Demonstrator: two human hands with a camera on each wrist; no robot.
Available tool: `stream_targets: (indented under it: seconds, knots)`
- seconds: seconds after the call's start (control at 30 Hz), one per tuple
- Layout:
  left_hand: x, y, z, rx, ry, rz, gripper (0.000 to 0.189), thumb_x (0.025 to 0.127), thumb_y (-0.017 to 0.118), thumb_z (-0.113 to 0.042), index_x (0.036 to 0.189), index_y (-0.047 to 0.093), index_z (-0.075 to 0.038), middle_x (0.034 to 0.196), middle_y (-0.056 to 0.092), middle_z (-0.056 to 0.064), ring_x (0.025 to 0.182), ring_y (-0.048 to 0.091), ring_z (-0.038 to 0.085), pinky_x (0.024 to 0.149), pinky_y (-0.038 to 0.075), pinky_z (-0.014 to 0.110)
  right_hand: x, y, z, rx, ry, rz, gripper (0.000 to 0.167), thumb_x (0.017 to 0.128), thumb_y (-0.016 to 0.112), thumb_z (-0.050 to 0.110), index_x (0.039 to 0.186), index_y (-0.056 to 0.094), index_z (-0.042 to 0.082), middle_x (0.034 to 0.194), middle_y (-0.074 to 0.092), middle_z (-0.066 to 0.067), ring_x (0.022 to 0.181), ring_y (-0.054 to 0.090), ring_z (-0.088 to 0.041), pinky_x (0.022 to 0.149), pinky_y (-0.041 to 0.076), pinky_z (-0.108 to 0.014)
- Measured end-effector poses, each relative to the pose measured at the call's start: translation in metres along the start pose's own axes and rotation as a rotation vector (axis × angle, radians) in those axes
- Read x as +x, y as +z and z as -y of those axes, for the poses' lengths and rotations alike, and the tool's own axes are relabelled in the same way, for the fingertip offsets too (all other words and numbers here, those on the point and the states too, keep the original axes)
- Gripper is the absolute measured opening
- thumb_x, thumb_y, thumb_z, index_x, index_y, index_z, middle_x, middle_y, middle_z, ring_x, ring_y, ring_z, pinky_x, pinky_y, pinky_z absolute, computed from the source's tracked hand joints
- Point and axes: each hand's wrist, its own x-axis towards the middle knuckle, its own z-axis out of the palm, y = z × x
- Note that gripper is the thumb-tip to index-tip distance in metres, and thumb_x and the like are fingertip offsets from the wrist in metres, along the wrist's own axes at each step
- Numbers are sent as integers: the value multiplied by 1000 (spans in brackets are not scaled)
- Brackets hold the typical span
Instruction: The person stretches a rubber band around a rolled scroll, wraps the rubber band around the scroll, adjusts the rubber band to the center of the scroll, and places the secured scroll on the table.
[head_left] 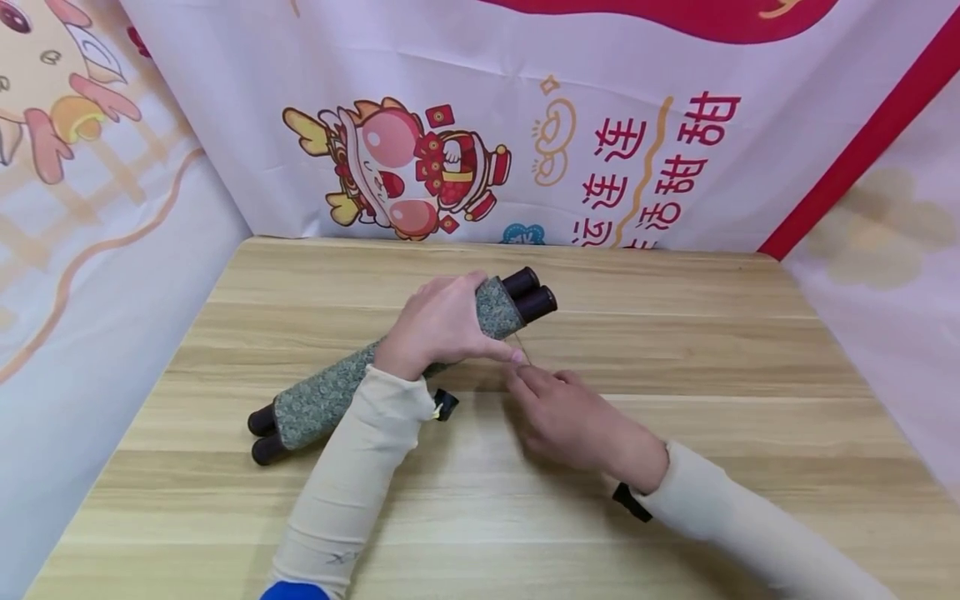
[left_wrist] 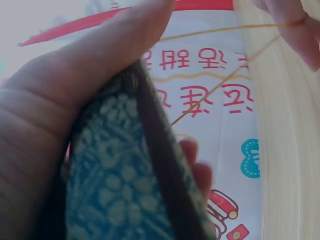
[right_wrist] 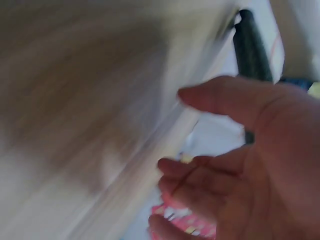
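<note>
A double-rolled scroll [head_left: 322, 400], in green-grey patterned cloth with dark rod ends, lies slantwise on the wooden table [head_left: 675, 350]. My left hand [head_left: 438, 325] grips it near its far right end, thumb pointing toward the right hand. In the left wrist view, two strands of a thin tan band [left_wrist: 200, 33], like a rubber band, run from the scroll to the fingers of my right hand [head_left: 573, 417]. Those fingers hold the band pulled out to the near right of the scroll. In the right wrist view, the right fingers [right_wrist: 205, 180] are bent and the thumb stands apart.
Printed white cloth [head_left: 660, 50] hangs along the table's far edge and both sides. Black straps sit at the left wrist [head_left: 446, 405] and right wrist [head_left: 632, 502]. The scroll's dark rod ends [head_left: 538, 303] point toward the back right.
</note>
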Motion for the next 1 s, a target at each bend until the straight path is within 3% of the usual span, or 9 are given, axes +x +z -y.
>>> stream_targets:
  seconds: [0.07, 0.17, 0.33, 0.47, 0.6, 0.7, 0.8, 0.87, 1.0]
  knots:
    - [1, 4, -2, 23, -18, -37, 112, 67, 90, -67, 154, 50, -8, 129, 72, 14, 110, 68, 30, 98, 56, 50, -2, -2, 10, -126, -16, -108, 53, 99, 66, 26, 138, 52, -6, 133, 67, -19, 122, 68, -36, 94, 59, -53]
    - [6, 11, -2, 43, -48, -67, 101, 69, 91, -60, 148, 54, -10, 114, 73, 11, 96, 67, 28, 86, 58, 47, -7, -9, 24, -353, -5, -254, 24, 96, 67, 21, 109, 60, 2, 97, 69, -9, 89, 69, -27, 76, 59, -42]
    - [14, 28, 1, 49, -88, -61, 93, 70, 92, -57, 143, 56, -12, 104, 70, 8, 89, 64, 26, 80, 56, 45, -20, -21, 46, -584, 9, -385, 8, 90, 64, 13, 85, 62, 9, 72, 62, -1, 67, 62, -19, 64, 52, -35]
    - [19, 40, 4, 69, -94, -63, 91, 70, 91, -57, 141, 56, -12, 100, 70, 9, 86, 64, 27, 78, 55, 46, -25, -28, 62, -522, -18, -436, 20, 89, 66, 24, 75, 59, 12, 65, 59, 1, 61, 60, -18, 67, 49, -35]
    - [21, 49, 7, 82, -87, -69, 85, 69, 90, -60, 133, 58, -13, 95, 69, 8, 83, 64, 27, 74, 54, 45, -23, -37, 70, -448, -67, -431, 32, 91, 70, 34, 71, 58, 14, 61, 61, 1, 58, 63, -17, 86, 54, -37]
    - [22, 55, 9, 91, -92, -64, 83, 69, 88, -66, 126, 58, -14, 93, 67, 6, 82, 63, 26, 72, 54, 43, -19, -41, 72, -409, -103, -432, 33, 92, 69, 31, 66, 54, 17, 56, 55, 5, 49, 57, -14, 70, 55, -32]
    - [23, 59, 10, 102, -99, -56, 93, 67, 81, -81, 128, 59, -14, 92, 67, 5, 82, 63, 24, 70, 53, 41, -15, -44, 71, -383, -103, -427, 30, 89, 66, 22, 65, 49, 18, 53, 45, 8, 43, 44, -10, 44, 37, -29]
    - [23, 60, 9, 109, -102, -56, 100, 68, 72, -90, 131, 60, -14, 94, 69, 6, 83, 64, 23, 71, 54, 40, -13, -46, 67, -380, -75, -386, 26, 87, 64, 17, 67, 49, 18, 54, 40, 9, 43, 38, -8, 40, 29, -28]
    - [24, 62, 8, 143, -103, -56, 107, 74, 51, -99, 139, 60, -14, 103, 73, 7, 87, 66, 23, 76, 54, 41, -14, -53, 55, -359, 55, -203, 12, 93, 62, 10, 82, 62, 12, 60, 45, 5, 47, 37, -9, 41, 32, -26]
